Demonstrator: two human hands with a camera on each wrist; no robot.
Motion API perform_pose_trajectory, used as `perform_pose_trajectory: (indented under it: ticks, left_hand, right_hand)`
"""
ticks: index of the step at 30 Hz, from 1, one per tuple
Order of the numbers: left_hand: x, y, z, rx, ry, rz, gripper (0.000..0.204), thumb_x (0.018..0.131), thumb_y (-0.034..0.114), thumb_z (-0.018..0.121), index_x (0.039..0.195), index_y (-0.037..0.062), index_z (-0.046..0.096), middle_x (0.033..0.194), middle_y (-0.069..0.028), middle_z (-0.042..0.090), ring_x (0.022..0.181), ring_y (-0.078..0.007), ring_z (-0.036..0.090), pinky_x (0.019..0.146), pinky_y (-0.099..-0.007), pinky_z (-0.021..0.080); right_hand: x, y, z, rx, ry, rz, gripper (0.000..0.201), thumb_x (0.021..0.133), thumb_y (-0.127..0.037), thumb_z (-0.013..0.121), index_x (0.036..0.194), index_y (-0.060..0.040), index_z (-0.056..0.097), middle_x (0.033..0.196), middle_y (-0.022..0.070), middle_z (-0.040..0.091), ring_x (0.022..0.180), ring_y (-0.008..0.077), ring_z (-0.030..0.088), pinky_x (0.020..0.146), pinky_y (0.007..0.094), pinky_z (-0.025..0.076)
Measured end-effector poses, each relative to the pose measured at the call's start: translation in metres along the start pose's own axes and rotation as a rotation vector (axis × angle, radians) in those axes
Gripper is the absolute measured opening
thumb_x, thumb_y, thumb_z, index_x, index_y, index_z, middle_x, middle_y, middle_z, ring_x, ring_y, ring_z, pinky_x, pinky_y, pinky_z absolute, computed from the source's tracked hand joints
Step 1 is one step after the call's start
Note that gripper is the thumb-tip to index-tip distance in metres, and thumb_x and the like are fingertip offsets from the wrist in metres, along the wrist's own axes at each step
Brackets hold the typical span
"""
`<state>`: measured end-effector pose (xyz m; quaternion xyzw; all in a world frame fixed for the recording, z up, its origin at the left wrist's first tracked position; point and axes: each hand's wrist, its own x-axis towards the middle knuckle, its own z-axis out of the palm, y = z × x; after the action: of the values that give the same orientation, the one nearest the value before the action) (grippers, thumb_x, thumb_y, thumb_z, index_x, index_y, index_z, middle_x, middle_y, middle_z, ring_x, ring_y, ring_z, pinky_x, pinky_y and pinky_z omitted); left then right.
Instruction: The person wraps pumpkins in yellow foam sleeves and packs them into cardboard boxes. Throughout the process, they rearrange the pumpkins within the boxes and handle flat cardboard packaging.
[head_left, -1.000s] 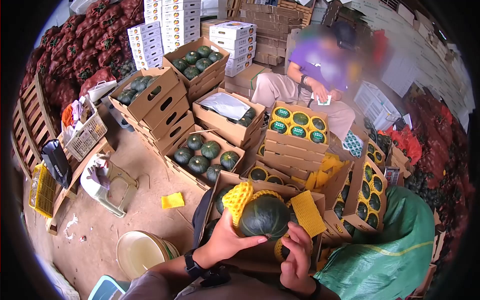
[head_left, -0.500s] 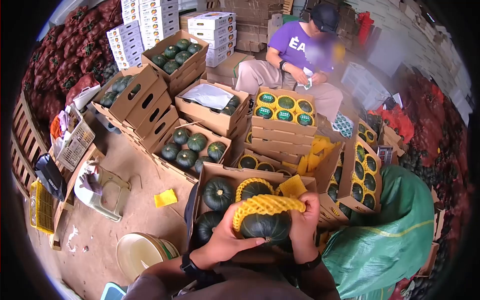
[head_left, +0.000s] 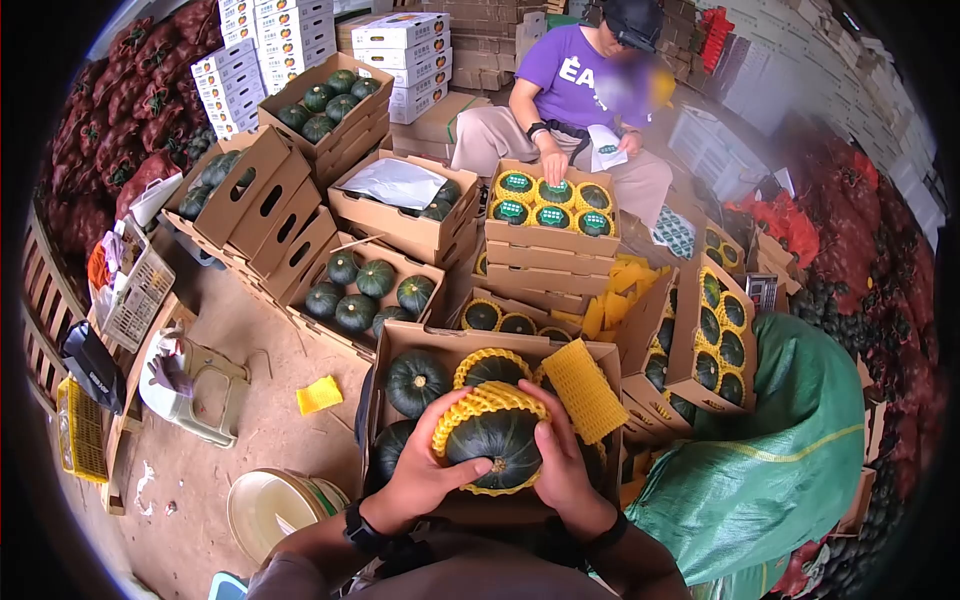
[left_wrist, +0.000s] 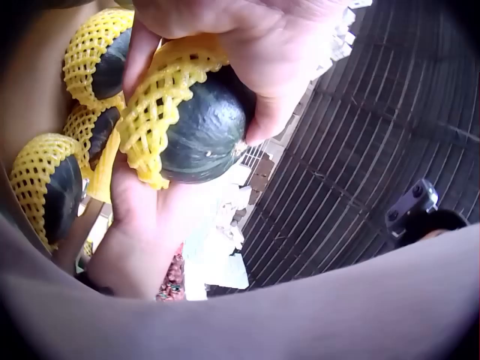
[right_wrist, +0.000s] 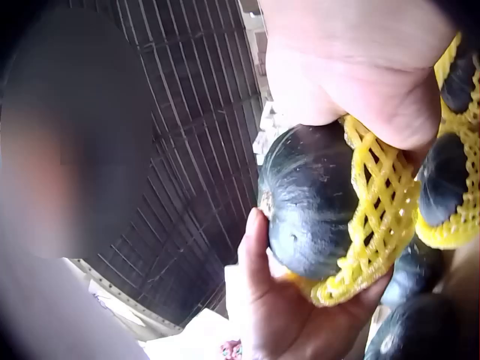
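Observation:
A dark green pumpkin (head_left: 500, 447) is held over the open box in front of me, with a yellow foam net (head_left: 490, 402) around its far side and underside. My left hand (head_left: 425, 470) grips it from the left, thumb reaching across the bare face near the stem. On the other side my right hand (head_left: 568, 478) holds the pumpkin and the net's edge, fingers curved over the top. Both wrist views show the net (left_wrist: 154, 112) covering about half of the pumpkin (right_wrist: 307, 199), leaving the stem end uncovered.
Below lies a cardboard box (head_left: 372, 400) with bare and netted pumpkins. A flat yellow net (head_left: 584, 392) rests on its right edge. Several pumpkin boxes (head_left: 330, 300) stand beyond. A seated person (head_left: 575, 90) touches a netted pumpkin. A green sack (head_left: 770, 470) is at right, a bucket (head_left: 255, 510) at left.
My right hand came in to the pumpkin and pulled the net over it; the net now reaches around its underside too. The seated person's hand moved down onto the boxed pumpkins.

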<state>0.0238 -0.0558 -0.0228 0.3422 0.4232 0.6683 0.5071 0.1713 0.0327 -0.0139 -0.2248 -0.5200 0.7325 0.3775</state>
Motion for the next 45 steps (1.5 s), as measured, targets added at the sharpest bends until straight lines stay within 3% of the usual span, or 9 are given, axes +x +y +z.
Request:
perform_pose_trajectory:
  ticks: [9, 12, 14, 20, 24, 34, 37, 42, 45]
  left_hand:
    - [-0.017, 0.0, -0.013, -0.49, -0.07, -0.232, 0.074, 0.094, 0.054, 0.037, 0.149, 0.0126, 0.011, 0.15, -0.0095, 0.026, 0.136, -0.0254, 0.03, 0.113, -0.0418, 0.022]
    - [-0.029, -0.01, -0.019, -0.763, -0.162, -0.284, 0.069, 0.095, 0.05, 0.04, 0.148, 0.0149, 0.014, 0.148, -0.0098, 0.029, 0.134, -0.0247, 0.033, 0.11, -0.0413, 0.028]
    - [-0.03, -0.009, -0.022, -0.549, -0.03, -0.349, 0.066, 0.095, 0.051, 0.038, 0.146, 0.0123, 0.02, 0.145, -0.0108, 0.032, 0.132, -0.0243, 0.037, 0.109, -0.041, 0.031]
    - [-0.028, 0.021, -0.034, 0.313, -0.214, -0.193, 0.048, 0.1, 0.036, 0.038, 0.139, 0.0077, 0.033, 0.135, -0.0109, 0.043, 0.124, -0.0204, 0.042, 0.102, -0.033, 0.034]
    - [-0.026, 0.025, -0.055, 1.613, -0.348, 0.124, 0.074, 0.061, 0.026, 0.077, 0.129, 0.0132, 0.052, 0.131, -0.0054, 0.048, 0.121, -0.0276, 0.043, 0.097, -0.0404, 0.04]
    - [-0.031, 0.014, -0.039, 1.797, -0.362, 0.12, 0.077, 0.06, 0.028, 0.079, 0.131, 0.0169, 0.05, 0.129, -0.0096, 0.044, 0.12, -0.0286, 0.041, 0.095, -0.041, 0.04]
    - [-0.03, 0.016, -0.033, 1.744, -0.344, 0.093, 0.078, 0.064, 0.03, 0.078, 0.134, 0.0152, 0.047, 0.129, -0.0121, 0.044, 0.121, -0.0298, 0.041, 0.097, -0.0427, 0.039]
    - [-0.012, 0.031, -0.016, 1.018, -0.322, 0.044, 0.071, 0.08, 0.026, 0.071, 0.138, 0.0043, 0.038, 0.134, -0.0167, 0.044, 0.125, -0.0324, 0.04, 0.104, -0.0411, 0.033]
    - [-0.018, 0.006, -0.019, 0.225, -0.301, -0.064, 0.04, 0.093, 0.009, 0.055, 0.131, -0.0002, 0.044, 0.126, -0.0105, 0.054, 0.114, -0.0205, 0.052, 0.099, -0.0329, 0.039]
  right_hand:
    - [-0.008, 0.007, 0.002, 0.216, 0.017, 0.175, 0.049, 0.096, -0.023, 0.047, 0.138, 0.0, 0.036, 0.139, 0.0116, 0.041, 0.126, 0.0196, 0.041, 0.107, 0.0319, 0.029]
    - [-0.007, 0.003, 0.004, -0.524, -0.223, -0.044, 0.069, 0.089, -0.033, 0.057, 0.143, -0.0005, 0.026, 0.144, 0.0224, 0.028, 0.13, 0.0334, 0.035, 0.107, 0.041, 0.028]
    - [-0.011, -0.002, 0.009, -1.051, -0.229, -0.352, 0.094, 0.072, -0.041, 0.075, 0.143, -0.0039, 0.026, 0.145, 0.0327, 0.015, 0.128, 0.0486, 0.032, 0.105, 0.0469, 0.03]
    - [-0.005, 0.007, -0.014, -0.533, -0.517, -0.149, 0.09, 0.062, -0.029, 0.083, 0.136, -0.0095, 0.035, 0.136, 0.0207, 0.033, 0.128, 0.0361, 0.036, 0.105, 0.0416, 0.032]
    - [-0.006, 0.02, -0.012, -1.029, -0.681, -0.263, 0.07, 0.063, -0.033, 0.079, 0.127, -0.0224, 0.052, 0.132, 0.0191, 0.038, 0.12, 0.0387, 0.043, 0.098, 0.048, 0.038]
    - [-0.012, 0.001, -0.029, -1.2, -0.244, -0.175, 0.054, 0.073, -0.027, 0.074, 0.121, -0.0112, 0.057, 0.126, 0.0134, 0.05, 0.115, 0.0324, 0.05, 0.093, 0.0429, 0.041]
    - [-0.001, -0.004, -0.066, -1.735, 0.23, -0.254, 0.044, 0.08, -0.017, 0.067, 0.122, -0.0075, 0.057, 0.123, 0.0138, 0.054, 0.11, 0.0312, 0.055, 0.093, 0.0386, 0.043]
    - [-0.044, -0.017, -0.051, -0.321, 0.006, 0.068, 0.031, 0.094, -0.008, 0.05, 0.124, 0.0001, 0.054, 0.113, 0.0107, 0.061, 0.103, 0.0125, 0.057, 0.087, 0.0273, 0.045]
    - [-0.043, -0.022, -0.012, -0.702, -0.435, 0.0, 0.034, 0.089, -0.008, 0.056, 0.122, 0.0009, 0.054, 0.121, 0.014, 0.057, 0.111, 0.0233, 0.056, 0.092, 0.0326, 0.044]
